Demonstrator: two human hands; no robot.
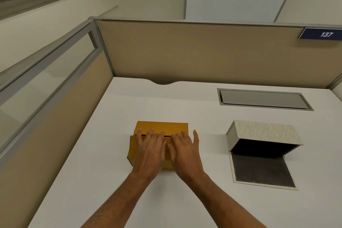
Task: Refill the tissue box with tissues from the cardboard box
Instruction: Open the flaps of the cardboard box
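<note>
A small brown cardboard box (162, 127) sits closed on the white desk, left of centre. My left hand (149, 151) and my right hand (186, 151) lie side by side on its front, fingers spread, fingertips at the seam under the top flap. No tissues show. To the right stands the tissue box (264, 132), pale with a leaf pattern, its flap (261, 170) folded down flat on the desk and its dark inside showing nothing.
The white desk (111, 181) is bounded by beige cubicle partitions behind and to the left. A grey cable hatch (262, 99) is set into the desk behind the tissue box. A blue sign reading 137 (322, 33) hangs on the back partition.
</note>
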